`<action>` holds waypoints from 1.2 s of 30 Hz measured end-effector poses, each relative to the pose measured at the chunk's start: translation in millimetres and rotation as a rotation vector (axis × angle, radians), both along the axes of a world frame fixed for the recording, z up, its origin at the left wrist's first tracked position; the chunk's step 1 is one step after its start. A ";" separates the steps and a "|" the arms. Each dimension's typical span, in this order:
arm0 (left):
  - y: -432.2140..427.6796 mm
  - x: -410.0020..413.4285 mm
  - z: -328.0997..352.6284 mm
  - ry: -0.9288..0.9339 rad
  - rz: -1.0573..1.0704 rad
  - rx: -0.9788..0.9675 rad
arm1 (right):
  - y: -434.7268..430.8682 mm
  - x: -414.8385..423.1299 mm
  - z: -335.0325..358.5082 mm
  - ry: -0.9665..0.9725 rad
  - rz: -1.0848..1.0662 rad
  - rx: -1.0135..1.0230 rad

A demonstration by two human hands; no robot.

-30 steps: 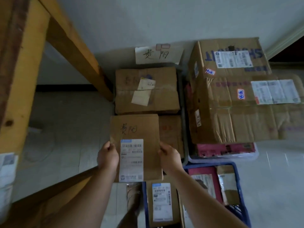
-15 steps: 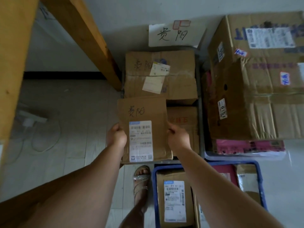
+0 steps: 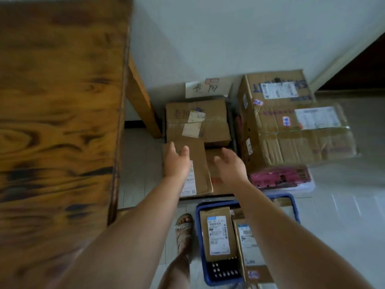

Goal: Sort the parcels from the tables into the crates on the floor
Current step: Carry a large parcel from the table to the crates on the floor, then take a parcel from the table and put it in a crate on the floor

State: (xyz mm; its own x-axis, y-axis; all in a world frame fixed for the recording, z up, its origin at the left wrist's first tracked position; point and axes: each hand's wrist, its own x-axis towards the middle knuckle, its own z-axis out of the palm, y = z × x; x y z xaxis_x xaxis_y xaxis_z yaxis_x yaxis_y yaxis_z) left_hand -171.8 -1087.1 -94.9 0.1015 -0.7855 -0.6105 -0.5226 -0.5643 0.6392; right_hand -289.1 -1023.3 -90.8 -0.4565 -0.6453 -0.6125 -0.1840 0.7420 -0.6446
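left hand [image 3: 177, 161], right hand [image 3: 231, 165], both empty, above three parcels [image 3: 199, 163] in one crate [image 3: 233, 122].

A white paper sign [image 3: 208, 88] with handwritten black characters leans against the pale grey wall [image 3: 208, 38]. My foot in a silvery strappy sandal [image 3: 183, 230] stands on the pale tiled floor [image 3: 343, 215]. A black skirting strip [image 3: 134, 124] runs along the wall's base.

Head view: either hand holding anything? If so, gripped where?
Nothing is held. The left hand and right hand are both open with fingers relaxed, over the brown labelled parcel; neither grips it.
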 end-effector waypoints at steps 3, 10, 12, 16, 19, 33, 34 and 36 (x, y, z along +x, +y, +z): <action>6.7 2.2 66.0 0.118 -0.022 -0.088 | -1.1 1.5 62.2 0.045 -0.033 -0.118; 87.1 48.8 212.5 0.263 -0.134 -0.366 | 68.8 28.7 200.0 0.074 -0.137 -0.430; 119.3 64.2 248.0 0.288 -0.111 -0.446 | 97.9 44.5 231.0 0.080 -0.117 -0.510; 172.9 85.3 299.7 0.329 -0.065 -0.549 | 141.6 73.0 278.8 0.082 -0.094 -0.622; 201.4 105.6 325.7 0.350 -0.030 -0.616 | 167.0 93.5 309.0 0.106 -0.083 -0.682; 194.4 271.4 380.3 0.353 0.100 -0.737 | 151.0 241.1 385.6 0.053 0.054 -0.841; 188.9 290.7 379.4 0.344 0.118 -0.743 | 141.8 260.0 385.8 0.043 0.074 -0.846; 175.6 341.6 377.9 0.302 0.149 -0.759 | 117.7 310.0 384.3 0.013 0.112 -0.857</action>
State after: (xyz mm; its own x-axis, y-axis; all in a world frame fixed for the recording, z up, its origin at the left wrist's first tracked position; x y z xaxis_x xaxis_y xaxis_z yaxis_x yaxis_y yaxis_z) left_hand 169.8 -911.5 283.0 0.1534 -0.9862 0.0621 -0.2210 0.0270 0.9749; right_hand 21.0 -905.6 293.5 -0.3666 -0.9237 0.1113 -0.2383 -0.0224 -0.9709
